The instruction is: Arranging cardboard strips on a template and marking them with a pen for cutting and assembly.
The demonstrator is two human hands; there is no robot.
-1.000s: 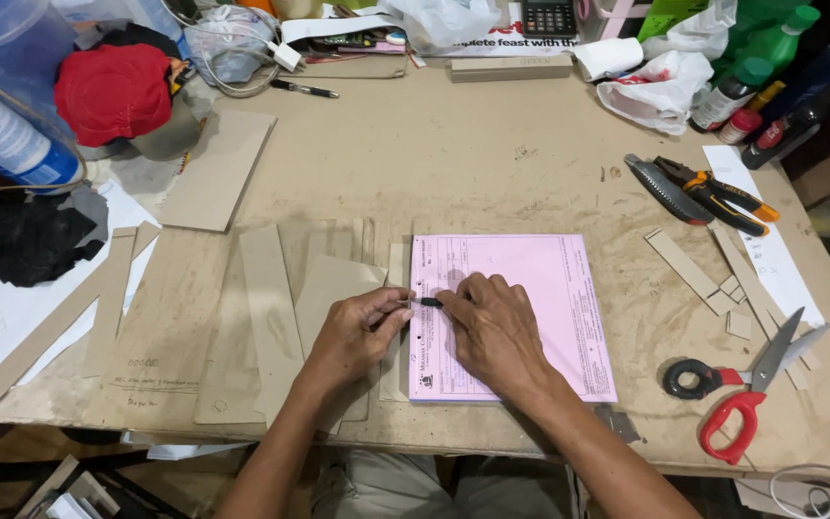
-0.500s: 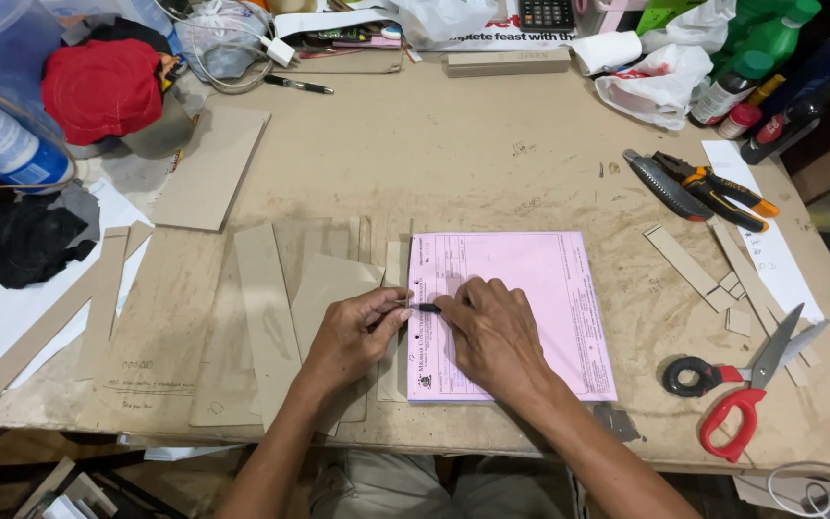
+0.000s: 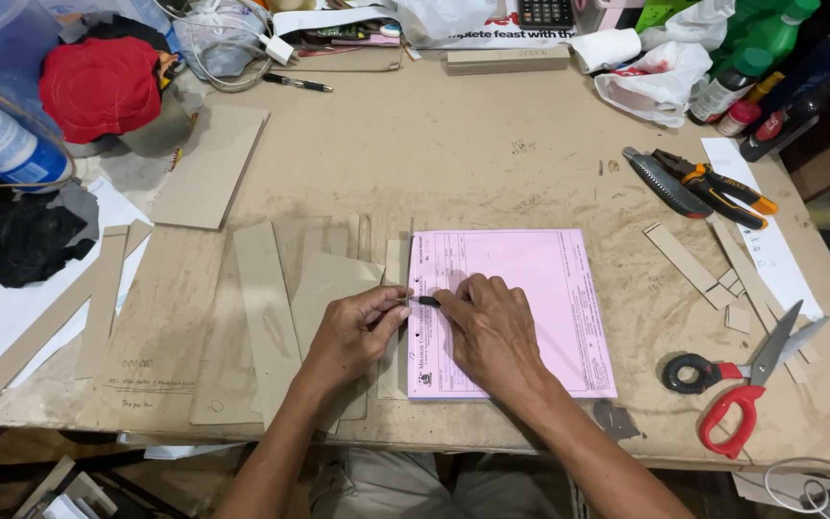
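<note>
Nothing moved: both hands (image 3: pixel 425 332) still pinch, seemingly, a small black piece (image 3: pixel 427 301) over the pink pad (image 3: pixel 540 308).

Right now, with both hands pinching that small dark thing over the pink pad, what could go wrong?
The left hand and right hand pinch the small dark piece at fingertip level, so it could slip and mark the pink pad. The cardboard strips under the left wrist may shift.
</note>
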